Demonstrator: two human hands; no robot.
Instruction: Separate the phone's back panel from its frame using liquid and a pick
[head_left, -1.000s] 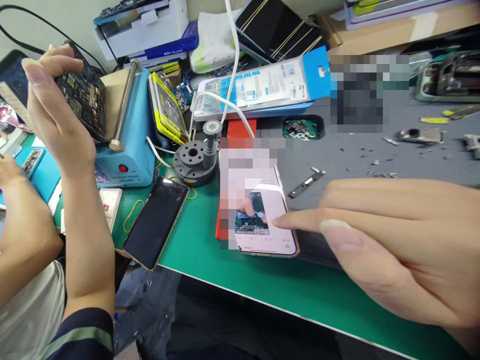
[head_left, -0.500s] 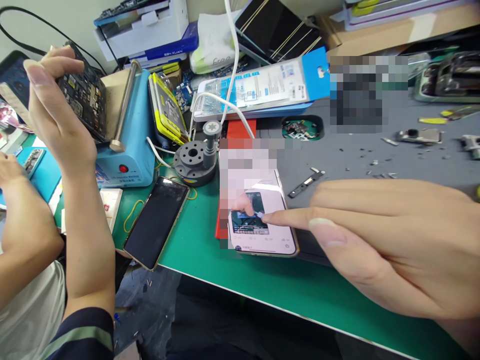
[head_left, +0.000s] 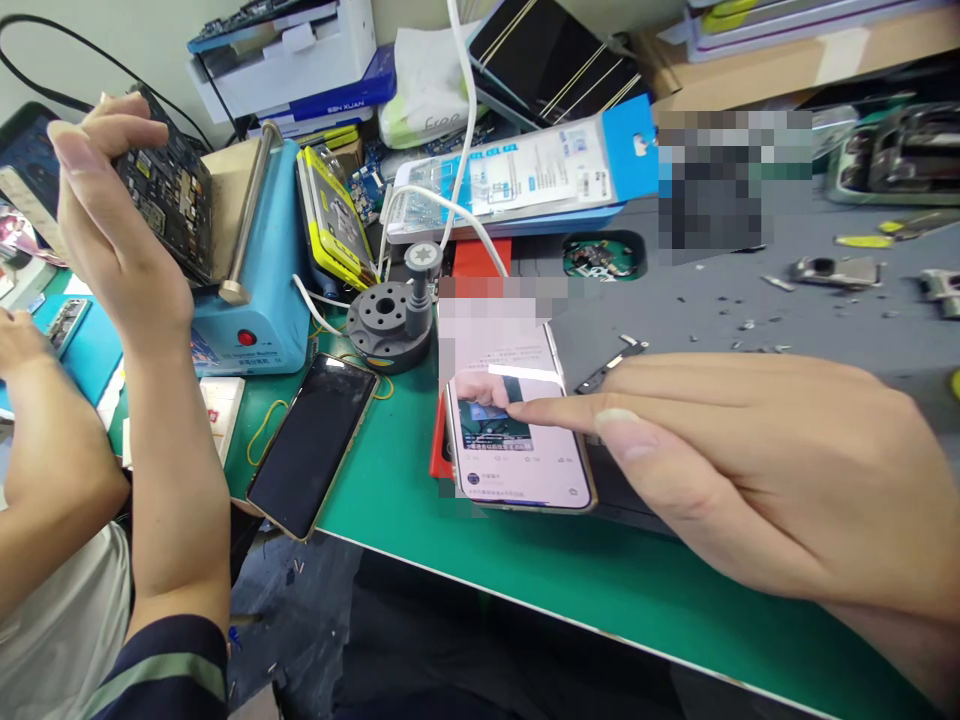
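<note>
My left hand [head_left: 120,250] is raised at the far left, closed around an opened phone [head_left: 169,195] whose dark circuit boards face me. My right hand [head_left: 750,470] lies low over the bench with its fingers stretched out. Its index fingertip touches the lit screen of a phone [head_left: 525,460] lying flat at the seam of the green mat [head_left: 525,570] and the grey mat [head_left: 750,310]. The screen shows a white page with a small picture. A second phone [head_left: 311,445] with a dark screen lies to its left, near the bench edge.
Behind the dark phone stand a blue heating machine [head_left: 262,280] and a grey round jig [head_left: 390,325]. A blue-edged package [head_left: 525,175], a white cable and boxes fill the back. Screws and small metal parts [head_left: 832,270] dot the grey mat. Another person's arm [head_left: 45,470] is at the far left.
My right index finger has slid up and to the left across the lit screen, and the page on it has scrolled upward. My left hand has stayed where it was.
</note>
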